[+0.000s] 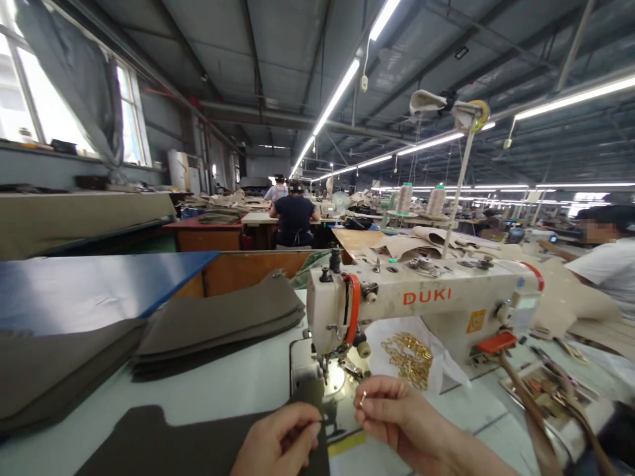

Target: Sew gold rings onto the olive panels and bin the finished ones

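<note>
My left hand (280,439) is closed in a pinch at the right edge of a dark grey-brown fabric panel (188,439), which lies on the pale table. The corner of the panel reaches towards the needle plate (335,378) of a white sewing machine (431,297) marked DUKI. Just right of the needle, my right hand (397,416) holds a small gold metal piece (363,398) between thumb and fingers. Behind that hand, a pile of gold metal hardware (409,357) rests on a white plastic sheet (377,340). The exact shape of the held piece is too small to tell.
Stacks of dark fabric panels (223,317) lie at left, beside a blue-topped table (109,281). An open box of tools and bits (560,396) stands at right. Thread cones (436,200) rise behind the machine. Co-workers sit ahead (296,215) and at right (605,264).
</note>
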The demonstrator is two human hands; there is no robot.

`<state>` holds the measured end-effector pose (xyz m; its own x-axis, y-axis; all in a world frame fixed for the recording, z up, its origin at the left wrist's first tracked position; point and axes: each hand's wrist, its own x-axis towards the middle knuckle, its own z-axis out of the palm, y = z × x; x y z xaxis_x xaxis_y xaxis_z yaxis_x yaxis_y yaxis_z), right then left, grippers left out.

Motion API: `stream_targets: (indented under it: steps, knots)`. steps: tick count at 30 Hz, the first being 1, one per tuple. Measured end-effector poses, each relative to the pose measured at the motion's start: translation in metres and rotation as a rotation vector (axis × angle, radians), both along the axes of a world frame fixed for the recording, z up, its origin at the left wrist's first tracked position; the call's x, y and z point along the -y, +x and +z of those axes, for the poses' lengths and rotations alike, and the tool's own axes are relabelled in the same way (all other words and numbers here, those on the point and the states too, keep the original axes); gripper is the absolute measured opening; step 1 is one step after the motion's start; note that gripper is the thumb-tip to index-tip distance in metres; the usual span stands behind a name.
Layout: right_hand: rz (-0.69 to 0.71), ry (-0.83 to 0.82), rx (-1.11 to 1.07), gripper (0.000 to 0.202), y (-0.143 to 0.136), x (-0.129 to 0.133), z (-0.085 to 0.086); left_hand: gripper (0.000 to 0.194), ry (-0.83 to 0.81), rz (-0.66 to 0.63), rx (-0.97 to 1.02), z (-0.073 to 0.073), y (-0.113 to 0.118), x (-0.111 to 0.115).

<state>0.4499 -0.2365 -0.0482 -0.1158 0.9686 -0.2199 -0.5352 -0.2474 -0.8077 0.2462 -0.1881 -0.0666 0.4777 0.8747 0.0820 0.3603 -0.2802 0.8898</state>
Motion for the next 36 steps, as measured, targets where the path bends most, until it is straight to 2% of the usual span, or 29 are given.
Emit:
stream_targets:
  steps: [5,14,18,23,32,36]
  knots:
    - [-0.005,-0.141,-0.159,0.03,-0.012,-0.004,-0.008,0.022,0.019,-0.008,0.039,0.001,-0.001,0.003]
    - [0.05,-0.1,-0.157,0.027,-0.018,-0.008,-0.012,0.022,0.007,0.006,0.083,0.002,0.0,0.004]
    - [0.009,-0.044,-0.047,0.03,-0.022,-0.01,-0.013,0.022,-0.018,0.0,0.1,0.003,0.0,0.003]
    - [-0.102,0.078,0.143,0.039,-0.032,-0.014,-0.023,0.022,-0.045,0.029,0.113,0.002,0.002,0.003]
    - [-0.083,0.212,0.329,0.048,-0.052,-0.014,-0.03,0.014,-0.097,0.119,0.111,0.001,0.001,0.0]
    - [-0.096,0.298,0.475,0.044,-0.051,-0.013,-0.03,0.013,-0.076,0.12,0.111,0.002,0.002,0.001]
